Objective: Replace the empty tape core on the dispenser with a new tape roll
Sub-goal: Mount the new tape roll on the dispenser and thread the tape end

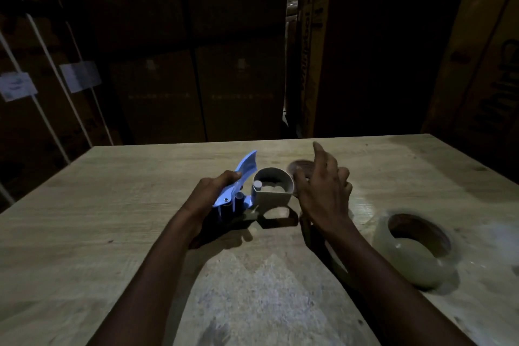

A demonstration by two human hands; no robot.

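Right hand: hovered open, empty, beside dispenser.
Left hand: gripped its blue handle.
New tape roll: likely light, stiff, slick; best pinched across rim.

I am looking at a pale wooden table filling the lower half of the frame, its surface showing a worn, scuffed grey patch at bottom centre. Behind it, dark cardboard boxes are standing stacked across the upper frame. White straps are running diagonally over the boxes at upper left, where two white paper labels are showing.
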